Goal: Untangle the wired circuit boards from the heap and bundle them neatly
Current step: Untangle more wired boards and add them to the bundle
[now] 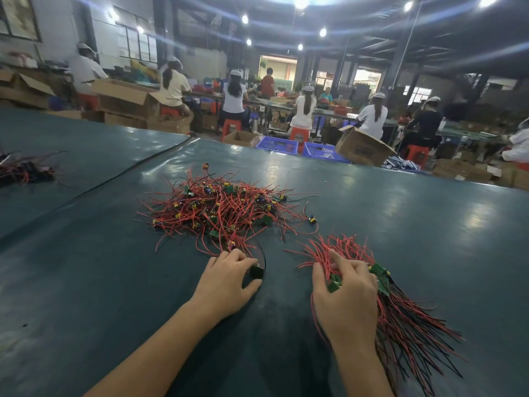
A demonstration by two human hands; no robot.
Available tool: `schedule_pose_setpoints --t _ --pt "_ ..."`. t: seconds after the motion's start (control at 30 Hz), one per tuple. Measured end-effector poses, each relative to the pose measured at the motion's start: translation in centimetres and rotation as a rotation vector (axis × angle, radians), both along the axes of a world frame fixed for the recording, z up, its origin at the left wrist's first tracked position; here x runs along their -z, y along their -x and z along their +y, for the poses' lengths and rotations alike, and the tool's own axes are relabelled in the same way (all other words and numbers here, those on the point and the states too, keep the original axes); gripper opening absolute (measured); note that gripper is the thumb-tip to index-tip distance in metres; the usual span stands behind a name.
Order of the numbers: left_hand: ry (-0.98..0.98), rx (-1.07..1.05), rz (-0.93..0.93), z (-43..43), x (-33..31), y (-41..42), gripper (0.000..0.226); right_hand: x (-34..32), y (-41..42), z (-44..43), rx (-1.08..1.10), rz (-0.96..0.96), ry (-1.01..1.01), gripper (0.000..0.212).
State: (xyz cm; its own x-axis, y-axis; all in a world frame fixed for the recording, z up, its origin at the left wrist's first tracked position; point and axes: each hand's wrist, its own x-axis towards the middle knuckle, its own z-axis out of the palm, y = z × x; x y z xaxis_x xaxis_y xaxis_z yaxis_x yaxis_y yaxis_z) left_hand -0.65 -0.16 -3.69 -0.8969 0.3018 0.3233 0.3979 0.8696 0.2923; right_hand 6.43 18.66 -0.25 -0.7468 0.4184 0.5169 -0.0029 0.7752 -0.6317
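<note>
Left fingers [233,255] are curled down right at the near edge of the heap, thumb tucked under from the front. Between them they're pinching a single board [256,272], a dark one with a black wire looping off it. That puts the left hand [229,282] at bottom centre of the frame, wrist resting on the table [400,210].

Right fingers [336,260] are wrapped over the bundle [406,325], index finger a bit straighter than the rest, and a green board peeks out between thumb and palm. The right hand [346,296] sits lower right and grips the bundle about where the boards are stacked. From there, red and black wires fan out toward the bottom right corner, and shorter red ends stick up past the fingertips.

The heap [220,210] is dead centre, just above the left hand, a messy tangle of red wires with green boards and yellow bits mixed in. It lies apart from the bundle.

Far left there's another pile [25,170] of the same stuff. Along the top, workers [306,107] sit on red stools [299,136], with cardboard boxes [363,147] and blue crates [276,144] around them.
</note>
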Motion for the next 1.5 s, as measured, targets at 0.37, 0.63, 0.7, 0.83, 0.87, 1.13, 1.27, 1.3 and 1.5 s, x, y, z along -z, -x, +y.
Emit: schedule_pose_setpoints --t 0.37,0.63,0.7,0.83,0.87,1.13,1.27,1.3,1.5 --pt "-0.064 0.283 0.337 1.4 -2.1 -1.3 0.022 1.5 0.2 -2.8 -0.397 -0.041 0.203 0.045" --pt "-0.189 0.262 0.421 1.4 -2.3 -1.9 0.025 1.8 0.8 -2.2 -0.392 0.019 0.304 0.016" --pt "-0.235 0.238 0.448 1.9 -2.5 -2.4 0.019 1.9 1.0 -2.2 -0.372 0.011 0.463 0.009" --pt "-0.45 0.265 0.276 2.6 -2.6 -3.3 0.026 1.7 1.1 -2.1 -0.3 0.061 0.738 0.01" --pt "-0.531 0.268 0.143 2.9 -2.7 -3.5 0.036 1.5 1.1 -2.2 -0.291 0.087 0.775 0.008" --pt "-1.123 0.223 -0.515 3.8 -3.3 -3.6 0.047 1.0 0.6 -3.2 -0.547 0.117 0.728 0.017" --pt "-1.17 0.186 -0.522 4.0 -3.6 -3.6 0.043 0.7 0.9 -2.8 -0.353 0.061 1.053 0.018" --pt "-1.188 0.17 -0.52 4.2 -3.6 -3.6 0.043 0.6 1.0 -2.6 -0.308 0.039 1.137 0.02" --pt "-1.327 0.141 -0.502 4.5 -3.8 -3.6 0.03 0.5 1.0 -2.6 -0.241 -0.075 1.253 0.026"
